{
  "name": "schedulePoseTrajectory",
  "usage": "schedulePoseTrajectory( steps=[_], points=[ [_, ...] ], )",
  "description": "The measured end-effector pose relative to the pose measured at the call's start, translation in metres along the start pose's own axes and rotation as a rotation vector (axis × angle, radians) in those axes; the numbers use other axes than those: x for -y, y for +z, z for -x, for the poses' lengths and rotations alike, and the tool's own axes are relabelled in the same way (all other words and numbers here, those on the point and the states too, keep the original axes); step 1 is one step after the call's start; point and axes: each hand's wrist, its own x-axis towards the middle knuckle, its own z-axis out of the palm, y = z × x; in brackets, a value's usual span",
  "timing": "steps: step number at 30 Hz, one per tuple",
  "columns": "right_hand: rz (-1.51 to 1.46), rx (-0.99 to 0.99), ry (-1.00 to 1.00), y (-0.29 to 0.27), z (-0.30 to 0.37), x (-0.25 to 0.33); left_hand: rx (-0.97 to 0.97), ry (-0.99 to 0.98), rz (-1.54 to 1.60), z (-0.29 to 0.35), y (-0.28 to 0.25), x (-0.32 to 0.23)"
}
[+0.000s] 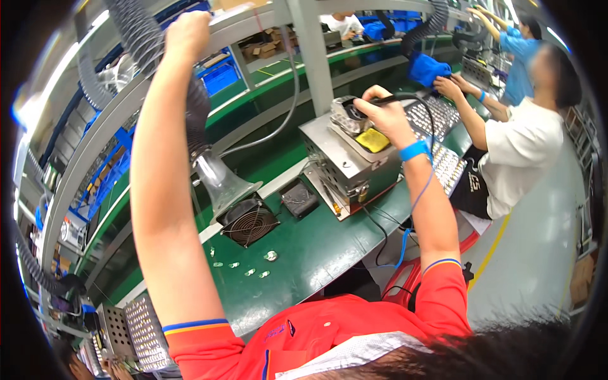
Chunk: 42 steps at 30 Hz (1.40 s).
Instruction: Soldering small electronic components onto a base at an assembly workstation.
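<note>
Glossy tabletop (316,253) — smooth metal box (367,173) — rough sponge (372,140)

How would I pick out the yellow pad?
Start at the green bench and find the boxy metal unit on it. On top, just below the right hand in this view, lies the yellow pad, the only bright yellow thing up there.

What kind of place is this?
Probably an electronics assembly line: a long green workbench, a grey corrugated duct above it, and rows of small parts near a co-worker.
</note>
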Motion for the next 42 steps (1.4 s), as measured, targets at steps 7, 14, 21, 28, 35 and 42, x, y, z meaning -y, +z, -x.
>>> schedulePoseTrajectory(
  steps=[7,14,21,28,35,42],
  points=[
    [0.227,-0.243,0.187,0.003,0.05,0.038,-0.575,0.008,0.037,0.026,-0.079,0.013],
    [-0.688,0.205,0.132,0.054,0.121,0.098,-0.564,0.272,0.165,0.224,-0.187,0.002],
    [-1.289,0.692,0.593,0.209,0.13,0.152,-0.107,0.05,0.234,0.488,-0.221,-0.007],
    [-1.06,1.075,0.557,0.344,0.179,0.191,-0.23,-0.596,0.198,0.614,-0.245,-0.028],
    [-0.614,1.185,0.279,0.466,0.171,0.183,0.109,-0.532,0.11,0.654,-0.214,0.026],
    [-0.37,1.212,0.282,0.547,0.195,0.118,0.267,-0.566,0.242,0.678,-0.164,0.031]
  ],
)
